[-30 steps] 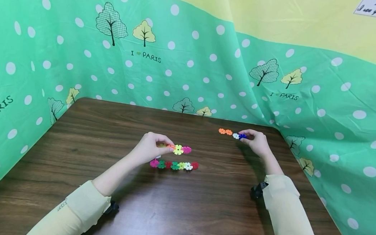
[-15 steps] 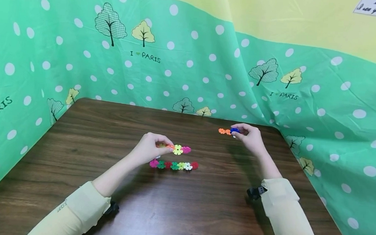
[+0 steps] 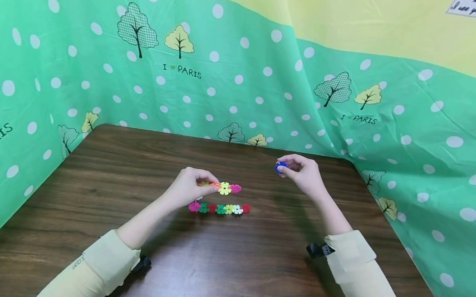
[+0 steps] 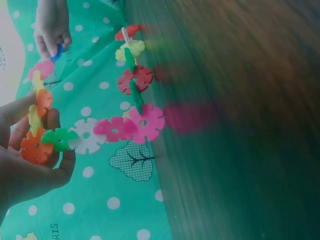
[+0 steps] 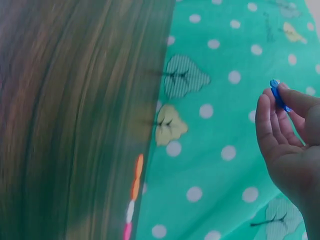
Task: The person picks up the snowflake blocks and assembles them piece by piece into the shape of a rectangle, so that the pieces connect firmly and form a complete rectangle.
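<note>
My left hand [image 3: 190, 186] pinches an orange snowflake disc [image 4: 36, 146] in a chain of interlocking plastic snowflake discs. From there one arm runs through a yellow disc [image 3: 224, 188] to a pink end disc [image 3: 235, 189]. A green disc [image 4: 60, 139] and a white disc [image 4: 87, 136] lead down to the lower row, which ends in a red disc [image 3: 245, 208]. The two rows stand one above the other, joined at the left side. My right hand [image 3: 303, 176] pinches a single blue snowflake disc [image 3: 280, 167] in the air, to the right of the chain's pink end and apart from it.
Loose discs lie in a line on the table near its back edge: orange ones [image 5: 137, 175], a white one [image 5: 130, 211] and a pink one [image 5: 127, 231]. My right hand hides them in the head view. A polka-dot curtain [image 3: 242, 76] hangs behind the brown wooden table [image 3: 231, 266].
My right hand has picked up the blue disc from the table and carried it leftward. The left hand and its chain have stayed almost still.
</note>
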`<state>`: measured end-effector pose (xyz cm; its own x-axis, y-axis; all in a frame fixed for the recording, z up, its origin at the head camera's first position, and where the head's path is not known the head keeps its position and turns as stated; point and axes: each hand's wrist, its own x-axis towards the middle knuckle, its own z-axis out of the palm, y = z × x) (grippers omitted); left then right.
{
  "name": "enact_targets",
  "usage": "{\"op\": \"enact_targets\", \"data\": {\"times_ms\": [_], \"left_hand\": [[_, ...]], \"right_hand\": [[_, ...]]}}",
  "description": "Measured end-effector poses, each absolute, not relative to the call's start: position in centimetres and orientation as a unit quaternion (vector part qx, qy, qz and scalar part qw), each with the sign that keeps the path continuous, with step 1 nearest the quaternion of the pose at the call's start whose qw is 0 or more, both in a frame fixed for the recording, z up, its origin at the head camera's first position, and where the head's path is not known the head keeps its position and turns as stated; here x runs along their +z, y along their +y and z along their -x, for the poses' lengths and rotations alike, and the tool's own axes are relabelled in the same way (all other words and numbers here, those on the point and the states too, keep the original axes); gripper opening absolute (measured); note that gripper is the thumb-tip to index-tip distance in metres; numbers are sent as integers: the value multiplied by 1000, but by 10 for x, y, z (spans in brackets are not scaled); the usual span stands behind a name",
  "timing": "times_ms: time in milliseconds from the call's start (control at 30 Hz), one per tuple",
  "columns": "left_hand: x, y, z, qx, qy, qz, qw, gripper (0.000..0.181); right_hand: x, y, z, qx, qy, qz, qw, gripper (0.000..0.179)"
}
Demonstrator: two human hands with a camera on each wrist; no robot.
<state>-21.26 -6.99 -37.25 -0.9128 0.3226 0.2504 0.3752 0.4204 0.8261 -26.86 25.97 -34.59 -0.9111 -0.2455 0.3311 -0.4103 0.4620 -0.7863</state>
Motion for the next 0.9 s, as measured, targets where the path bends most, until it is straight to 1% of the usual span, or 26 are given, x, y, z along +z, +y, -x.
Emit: {"op": "enact_targets", "data": {"times_ms": [133, 333, 667, 900], "left_hand": [[-373, -70, 213, -495, -843, 209, 32, 6], [-373, -70, 212, -495, -843, 208, 31, 6], [-372, -70, 211, -496, -842, 209, 32, 5], [-371, -69, 210, -494, -843, 209, 32, 5]], "right_hand": [[-344, 247, 261, 527, -824, -200, 54, 27], [-344, 231, 252, 582, -794, -176, -12, 34], [-346, 213, 236, 573, -798, -166, -92, 32], [-350, 200, 229, 579, -784, -179, -138, 30]]}}
